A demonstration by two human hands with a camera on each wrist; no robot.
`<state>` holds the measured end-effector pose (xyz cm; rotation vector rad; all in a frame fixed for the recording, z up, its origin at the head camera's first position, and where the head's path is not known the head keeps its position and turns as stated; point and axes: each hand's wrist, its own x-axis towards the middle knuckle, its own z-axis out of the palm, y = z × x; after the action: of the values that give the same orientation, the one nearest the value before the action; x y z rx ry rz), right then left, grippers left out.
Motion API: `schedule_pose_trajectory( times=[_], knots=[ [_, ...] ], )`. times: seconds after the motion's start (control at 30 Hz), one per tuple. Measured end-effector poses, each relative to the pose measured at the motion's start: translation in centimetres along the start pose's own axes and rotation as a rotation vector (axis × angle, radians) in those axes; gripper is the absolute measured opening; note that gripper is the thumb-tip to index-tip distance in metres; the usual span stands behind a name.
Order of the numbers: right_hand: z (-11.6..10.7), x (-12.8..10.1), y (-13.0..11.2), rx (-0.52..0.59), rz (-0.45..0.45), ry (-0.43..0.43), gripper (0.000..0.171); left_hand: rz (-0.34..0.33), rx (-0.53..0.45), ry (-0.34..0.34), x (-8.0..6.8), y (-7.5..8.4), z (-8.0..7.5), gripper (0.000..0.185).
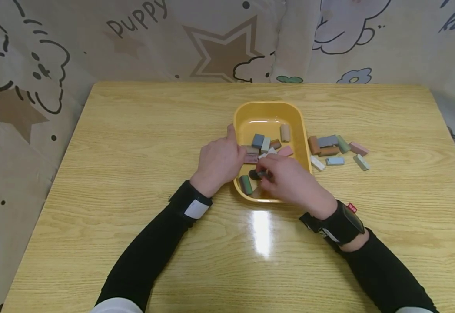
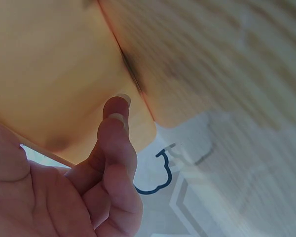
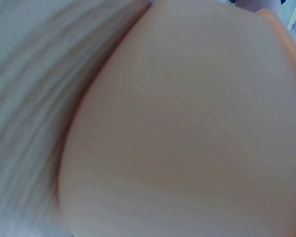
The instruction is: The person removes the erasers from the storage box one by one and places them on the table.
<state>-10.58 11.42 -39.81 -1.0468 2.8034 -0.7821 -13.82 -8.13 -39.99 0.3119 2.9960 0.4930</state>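
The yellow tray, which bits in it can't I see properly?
Head view: the right hand covers the near right part of the yellow tray, so anything beneath is hidden.
Head view: that hand's fingers partly hide the dark piece, so its whole shape can't be told.
Left wrist view: the tray's outer wall blocks the inside.
Right wrist view: the blurry tray wall fills most of the picture, hiding the blocks.

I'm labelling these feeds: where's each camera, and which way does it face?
Head: worn on the head, facing forward and down at the yellow tray; left hand, right hand and black sleeves show.
Left wrist: on that wrist, facing the tray's outer wall; fingers show.
Right wrist: on that wrist, facing the tray's outer wall up close; no hand shows clearly.
Shared: both wrist views show the tray and table.
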Motion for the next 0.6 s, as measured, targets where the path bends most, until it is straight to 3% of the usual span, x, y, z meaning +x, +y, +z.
schedule_pose_trajectory(
  times=[0.17,0.37,0.6],
  knots=[
    [-1.5,-0.3,0.4,-0.005,0.024,0.028,0.012,-0.008,0.001,-0.004,0.0,0.0,0.1,0.064],
    [-4.4,-0.9,1.4,-0.029,0.074,0.121,0.011,0.006,0.006,0.017,-0.1,0.0,0.1,0.062],
    [-7.4,-2.0,3.8,-0.059,0.234,0.207,0.017,0.007,0.015,0.015,0.0,0.0,0.1,0.062]
  ],
)
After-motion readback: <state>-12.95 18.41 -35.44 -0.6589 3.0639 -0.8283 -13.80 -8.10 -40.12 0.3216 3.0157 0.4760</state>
